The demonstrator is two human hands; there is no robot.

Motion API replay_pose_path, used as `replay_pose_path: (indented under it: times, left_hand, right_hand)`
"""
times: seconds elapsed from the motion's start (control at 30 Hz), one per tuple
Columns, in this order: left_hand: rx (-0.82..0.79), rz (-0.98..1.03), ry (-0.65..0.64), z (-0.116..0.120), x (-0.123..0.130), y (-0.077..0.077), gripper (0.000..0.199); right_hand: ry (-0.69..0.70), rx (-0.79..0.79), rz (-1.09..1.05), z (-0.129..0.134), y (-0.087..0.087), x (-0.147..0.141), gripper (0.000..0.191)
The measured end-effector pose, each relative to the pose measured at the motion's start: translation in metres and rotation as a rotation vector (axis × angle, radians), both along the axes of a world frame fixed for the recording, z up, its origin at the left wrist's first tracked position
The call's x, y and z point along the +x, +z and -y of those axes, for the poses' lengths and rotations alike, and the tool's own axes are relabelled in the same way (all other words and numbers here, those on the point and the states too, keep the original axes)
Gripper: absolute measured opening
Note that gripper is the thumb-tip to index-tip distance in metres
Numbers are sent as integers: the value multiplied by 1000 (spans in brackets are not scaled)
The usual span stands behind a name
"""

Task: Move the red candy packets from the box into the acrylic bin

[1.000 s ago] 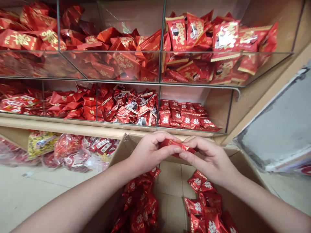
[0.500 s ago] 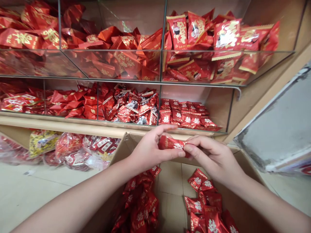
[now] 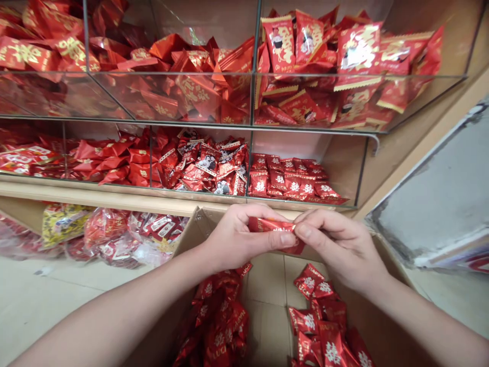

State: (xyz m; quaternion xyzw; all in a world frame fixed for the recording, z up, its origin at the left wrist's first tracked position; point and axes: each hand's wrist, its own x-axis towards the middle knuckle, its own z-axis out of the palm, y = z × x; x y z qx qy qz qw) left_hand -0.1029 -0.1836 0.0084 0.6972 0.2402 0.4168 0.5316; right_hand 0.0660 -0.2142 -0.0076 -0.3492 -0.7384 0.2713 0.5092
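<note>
Red shiny foil makes the small printed packet (image 3: pixel 269 225), which is in the air above the open brown cardboard box (image 3: pixel 267 290). The person's bare left hand (image 3: pixel 240 237) has a narrow grip on it, with the thumb along the front and the index finger over the upper edge; the bare right hand (image 3: pixel 340 242) pinches the other end between thumb and fingertips. Half a second earlier, the left index finger was stretched away and the white sign on the packet was showing almost fully; now this finger is bent onto it, and the face is tipped, so the print is only partly seen. I judge this means a firmer hold, with the packet not yet released. Inside the box, the loose heap of red foil packets (image 3: pixel 229 326) at its left side and the similar heap (image 3: pixel 330 331) at its right side look unchanged. Beyond the box, neat rows of similar red packets (image 3: pixel 292 179) lie on the pale wooden shelf (image 3: pixel 114 198) behind clear panels.
</note>
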Motion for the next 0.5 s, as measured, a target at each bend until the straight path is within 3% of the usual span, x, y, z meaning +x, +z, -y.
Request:
replay_pose_path:
  times: [0.07,0.13,0.23,0.3,0.4,0.5]
  left_hand:
    - [88,7,33,-1,1,-6,14]
    - [58,38,75,-3,3,-11,23]
    - [-268,134,97,-5,5,-13,37]
    - [-498,176,69,-6,4,-11,41]
    - [-556,225,72,-10,3,-7,45]
    - [-375,277,134,-12,3,-7,48]
  right_hand:
    - [10,99,101,-2,3,4,10]
    - [-45,282,221,-4,5,10,11]
    - [-138,565,396,-6,3,15,27]
    - [-142,669,463,-6,0,16,31]
    - [-120,646,454,-4,-5,13,31]
    - [-199,330,211,-4,-9,8,29]
